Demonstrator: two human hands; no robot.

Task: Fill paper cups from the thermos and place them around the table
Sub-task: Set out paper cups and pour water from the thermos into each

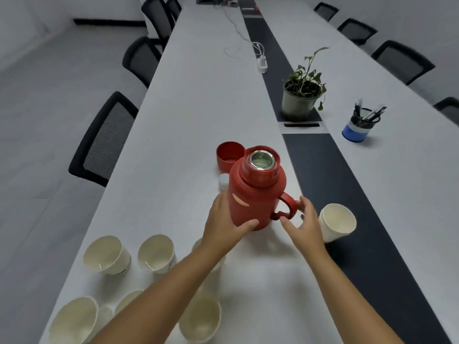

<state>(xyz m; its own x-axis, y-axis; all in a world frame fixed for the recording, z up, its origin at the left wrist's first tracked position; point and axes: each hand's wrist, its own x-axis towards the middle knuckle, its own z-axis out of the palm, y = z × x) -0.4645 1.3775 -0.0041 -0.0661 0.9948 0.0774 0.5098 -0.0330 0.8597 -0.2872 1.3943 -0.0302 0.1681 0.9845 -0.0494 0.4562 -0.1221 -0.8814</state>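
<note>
— Red thermos (pixel 253 194): position and grip?
— Upright, uncapped, on the table (pixel 188 95). Left hand (pixel 224 219) wrapped its body; right hand (pixel 301 219) hovered spread beside the handle, holding nothing.
— Progress?
— Early. About 7 paper cups (pixel 106 254) remained clustered nearby, apparently unfilled; none distributed.

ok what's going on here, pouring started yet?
Not yet, it seems. A person stands at the end of a long white table with a red thermos upright and open, its red lid set just behind it. The left hand holds the thermos body; the right hand is open at the handle, not clearly gripping. Paper cups wait nearby, one at the right, several at the near left.
</note>
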